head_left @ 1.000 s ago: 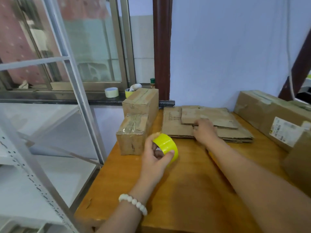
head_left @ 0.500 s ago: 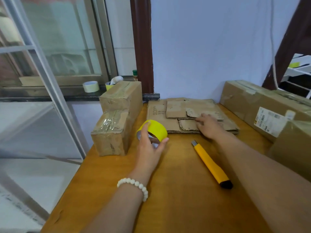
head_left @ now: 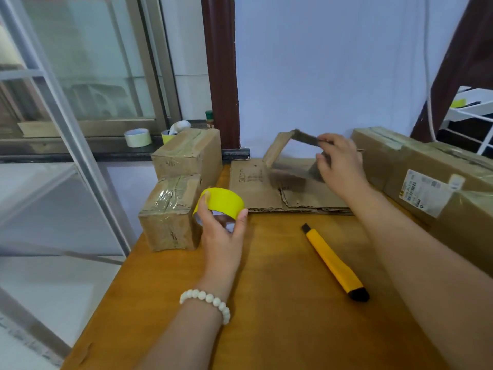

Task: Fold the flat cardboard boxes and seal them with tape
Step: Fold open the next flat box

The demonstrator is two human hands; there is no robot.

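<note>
We see the left hand point(head_left: 221, 236), with a white bead bracelet point(head_left: 208, 300) at its wrist, gripping a roll of yellow tape point(head_left: 222, 201) between the thumb and curled fingers. The roll is held on edge low over the wooden table point(head_left: 266, 329), and we cannot tell whether it touches the surface. It sits just beside the nearer taped box point(head_left: 170, 209), which stands at the table's left edge in front of a second taped box point(head_left: 189, 153). The right hand point(head_left: 338, 166) pinches the upper edge of a cardboard blank point(head_left: 288, 145). This blank is raised off the stack of flat cardboard point(head_left: 256, 188) lying at the back of the table against the wall, and it is bent into an open, tent-like shape. It is blurred, so we cannot tell its flaps apart. A yellow utility knife point(head_left: 336, 263) lies on the table between the two forearms, its black end toward us and its tip toward the stack, touched by neither hand. A large brown carton point(head_left: 426, 177) bearing a white label occupies the table's right side. On the window sill point(head_left: 80, 153) behind the taped boxes stands a pale tape roll point(head_left: 138, 137).
</note>
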